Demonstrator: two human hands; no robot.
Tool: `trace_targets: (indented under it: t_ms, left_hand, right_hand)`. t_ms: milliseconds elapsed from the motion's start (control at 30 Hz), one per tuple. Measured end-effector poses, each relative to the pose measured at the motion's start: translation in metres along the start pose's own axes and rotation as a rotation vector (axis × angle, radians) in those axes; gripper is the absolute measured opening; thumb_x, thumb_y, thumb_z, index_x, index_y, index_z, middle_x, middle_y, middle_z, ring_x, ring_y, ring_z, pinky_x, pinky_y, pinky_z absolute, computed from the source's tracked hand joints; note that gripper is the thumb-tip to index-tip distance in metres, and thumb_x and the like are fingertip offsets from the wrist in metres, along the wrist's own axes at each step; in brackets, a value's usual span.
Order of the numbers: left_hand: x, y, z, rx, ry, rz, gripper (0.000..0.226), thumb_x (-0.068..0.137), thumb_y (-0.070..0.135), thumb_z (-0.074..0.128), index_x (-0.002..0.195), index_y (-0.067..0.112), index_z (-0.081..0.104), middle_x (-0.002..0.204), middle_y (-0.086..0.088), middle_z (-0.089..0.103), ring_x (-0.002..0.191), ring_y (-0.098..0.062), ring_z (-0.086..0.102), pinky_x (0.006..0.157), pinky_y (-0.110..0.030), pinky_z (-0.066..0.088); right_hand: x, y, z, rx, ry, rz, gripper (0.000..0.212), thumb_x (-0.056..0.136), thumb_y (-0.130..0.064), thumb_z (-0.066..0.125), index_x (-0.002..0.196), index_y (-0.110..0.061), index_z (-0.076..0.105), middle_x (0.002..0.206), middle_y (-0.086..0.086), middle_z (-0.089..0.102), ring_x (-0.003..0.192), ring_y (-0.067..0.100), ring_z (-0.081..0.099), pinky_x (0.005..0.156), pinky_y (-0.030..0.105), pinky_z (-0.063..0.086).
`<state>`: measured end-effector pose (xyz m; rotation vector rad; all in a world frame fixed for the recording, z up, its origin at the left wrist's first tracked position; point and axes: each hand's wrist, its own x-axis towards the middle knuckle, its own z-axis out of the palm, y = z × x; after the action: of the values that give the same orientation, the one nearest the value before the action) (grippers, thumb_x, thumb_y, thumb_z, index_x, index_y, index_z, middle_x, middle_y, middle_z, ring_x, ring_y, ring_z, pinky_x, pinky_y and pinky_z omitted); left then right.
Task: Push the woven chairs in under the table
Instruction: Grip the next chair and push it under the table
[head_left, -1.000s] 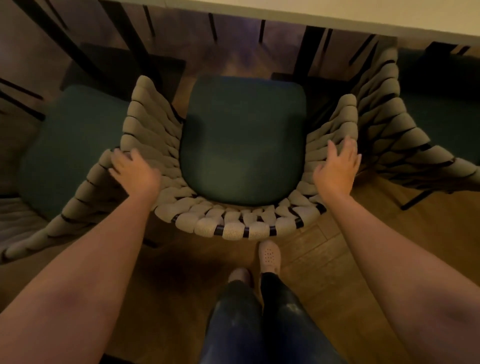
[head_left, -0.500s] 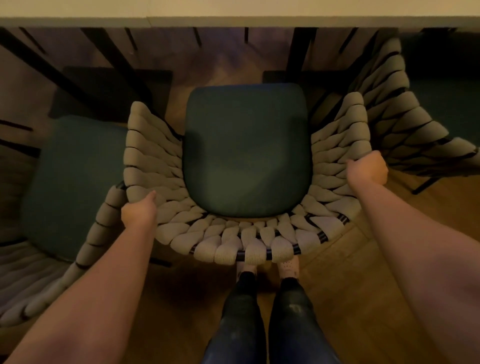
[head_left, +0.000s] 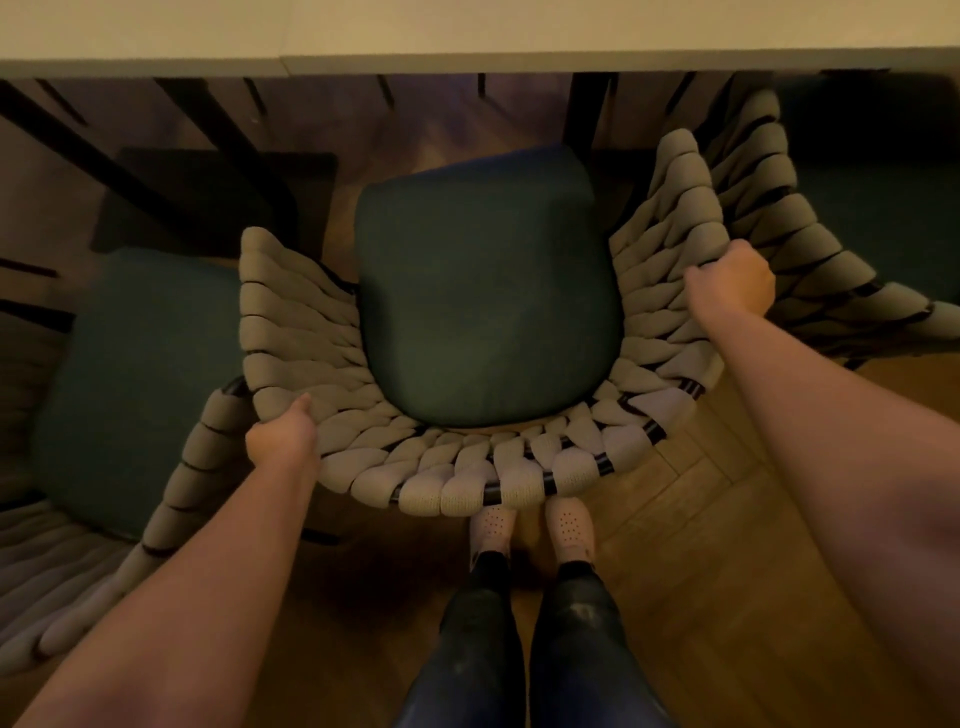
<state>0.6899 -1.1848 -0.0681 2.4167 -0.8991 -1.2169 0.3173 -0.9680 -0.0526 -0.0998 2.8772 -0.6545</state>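
A woven chair (head_left: 467, 483) with thick beige rope weave and a dark green seat cushion (head_left: 483, 291) stands right in front of me, facing the pale table (head_left: 467, 36). The cushion's front edge lies short of the table's edge. My left hand (head_left: 283, 436) grips the chair's left rim. My right hand (head_left: 732, 286) grips the right rim, higher up the armrest. The chair sits slightly turned, its right side further forward.
Another woven chair (head_left: 135, 395) with a green cushion stands close on the left, and a third (head_left: 810, 249) touches the right armrest. Dark table legs (head_left: 584, 109) run under the tabletop. My feet (head_left: 530, 525) stand on the wooden floor (head_left: 701, 571) just behind the chair.
Both hands went from lying flat on the rim to closing on it. The chair has turned a little, its right side rising in view, and the table edge fills more of the top.
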Motion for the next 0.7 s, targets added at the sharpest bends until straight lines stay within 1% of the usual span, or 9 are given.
trace_targets:
  t_ms: [167, 367, 433, 467, 500, 567, 600, 633, 700]
  left_hand:
    - [-0.008, -0.004, 0.016, -0.006, -0.004, 0.020, 0.057, 0.081, 0.040, 0.073, 0.126, 0.013, 0.054, 0.118, -0.008, 0.061, 0.103, -0.027, 0.060, 0.093, -0.042, 0.051]
    - [-0.014, -0.006, 0.032, 0.047, 0.043, 0.020, 0.064, 0.081, 0.043, 0.072, 0.133, 0.014, 0.049, 0.124, -0.009, 0.057, 0.112, -0.029, 0.055, 0.096, -0.044, 0.046]
    - [-0.014, -0.004, 0.035, 0.072, 0.051, 0.024, 0.065, 0.082, 0.043, 0.071, 0.135, 0.014, 0.046, 0.126, -0.009, 0.056, 0.113, -0.029, 0.055, 0.097, -0.044, 0.046]
    - [-0.014, -0.002, 0.035, 0.084, 0.043, 0.032, 0.065, 0.083, 0.043, 0.070, 0.135, 0.013, 0.046, 0.126, -0.010, 0.057, 0.111, -0.029, 0.055, 0.097, -0.044, 0.046]
    - [-0.014, -0.001, 0.034, 0.096, 0.029, 0.036, 0.065, 0.084, 0.044, 0.069, 0.135, 0.012, 0.045, 0.125, -0.011, 0.057, 0.110, -0.029, 0.056, 0.096, -0.044, 0.047]
    - [-0.015, -0.002, 0.033, 0.106, -0.006, 0.063, 0.071, 0.085, 0.049, 0.065, 0.139, 0.010, 0.040, 0.130, -0.012, 0.054, 0.113, -0.030, 0.054, 0.098, -0.045, 0.046]
    - [-0.021, -0.005, 0.032, 0.110, -0.025, 0.116, 0.077, 0.086, 0.052, 0.062, 0.143, 0.011, 0.033, 0.136, -0.013, 0.048, 0.119, -0.032, 0.050, 0.102, -0.047, 0.043]
    - [-0.028, -0.011, 0.031, 0.164, -0.012, 0.242, 0.082, 0.086, 0.055, 0.060, 0.147, 0.013, 0.026, 0.144, -0.014, 0.040, 0.127, -0.033, 0.044, 0.106, -0.049, 0.037]
    - [-0.048, -0.032, 0.024, 0.369, 0.032, 0.707, 0.085, 0.085, 0.061, 0.056, 0.148, 0.015, 0.023, 0.151, -0.015, 0.029, 0.138, -0.033, 0.031, 0.114, -0.051, 0.023]
  right_hand:
    - [0.020, 0.015, -0.001, -0.034, -0.067, -0.032, 0.034, 0.094, -0.023, 0.059, 0.124, -0.008, 0.050, 0.121, 0.015, 0.059, 0.111, 0.033, 0.057, 0.091, 0.045, 0.048]
    - [0.038, 0.033, 0.001, -0.076, -0.080, -0.113, 0.040, 0.096, -0.027, 0.056, 0.130, -0.008, 0.046, 0.121, 0.016, 0.059, 0.109, 0.034, 0.058, 0.087, 0.045, 0.049]
    - [0.039, 0.033, 0.002, -0.117, -0.087, -0.135, 0.050, 0.097, -0.026, 0.054, 0.140, -0.008, 0.038, 0.124, 0.017, 0.057, 0.109, 0.034, 0.058, 0.086, 0.045, 0.049]
    - [0.037, 0.034, 0.004, -0.167, -0.094, -0.155, 0.059, 0.096, -0.025, 0.054, 0.147, -0.008, 0.029, 0.131, 0.019, 0.052, 0.114, 0.035, 0.055, 0.091, 0.047, 0.047]
    - [0.031, 0.034, 0.007, -0.266, -0.101, -0.190, 0.068, 0.094, -0.023, 0.056, 0.151, -0.009, 0.021, 0.140, 0.022, 0.043, 0.124, 0.037, 0.048, 0.101, 0.049, 0.041]
    - [0.006, 0.036, 0.013, -0.542, -0.094, -0.343, 0.077, 0.091, -0.026, 0.059, 0.153, -0.010, 0.016, 0.156, 0.022, 0.019, 0.144, 0.037, 0.021, 0.116, 0.052, 0.016]
    - [-0.011, 0.035, 0.015, -0.615, -0.107, -0.467, 0.073, 0.091, -0.031, 0.058, 0.152, -0.011, 0.023, 0.158, 0.020, 0.016, 0.147, 0.035, 0.013, 0.117, 0.052, 0.008]
    - [-0.032, 0.034, 0.016, -0.624, -0.163, -0.608, 0.064, 0.092, -0.037, 0.055, 0.148, -0.013, 0.034, 0.157, 0.017, 0.021, 0.147, 0.032, 0.014, 0.117, 0.052, 0.009]
    - [-0.075, 0.034, 0.016, -0.526, -0.441, -0.848, 0.051, 0.096, -0.049, 0.044, 0.137, -0.019, 0.051, 0.147, 0.009, 0.043, 0.139, 0.024, 0.034, 0.116, 0.046, 0.024]
